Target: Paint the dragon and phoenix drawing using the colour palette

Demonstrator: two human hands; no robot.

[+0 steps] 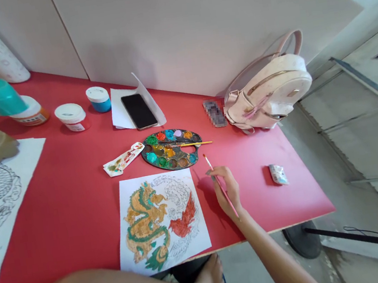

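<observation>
Right hand point(230, 189) around slim, bristle-tipped pink brush point(227, 197)

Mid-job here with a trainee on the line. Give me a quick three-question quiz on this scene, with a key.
1. Multiple choice: what does the right hand hold?
A) a tube of glue
B) a pink-handled paintbrush
C) a pair of scissors

2. True or false: the smartphone lies on white paper.

3. Fill in the blank: the painted bird, to the right of the gold-and-green dragon, is coloured ____.

Key: 1. B, held with its bristles pointing away from the person. 2. True. 3. Red.
</observation>
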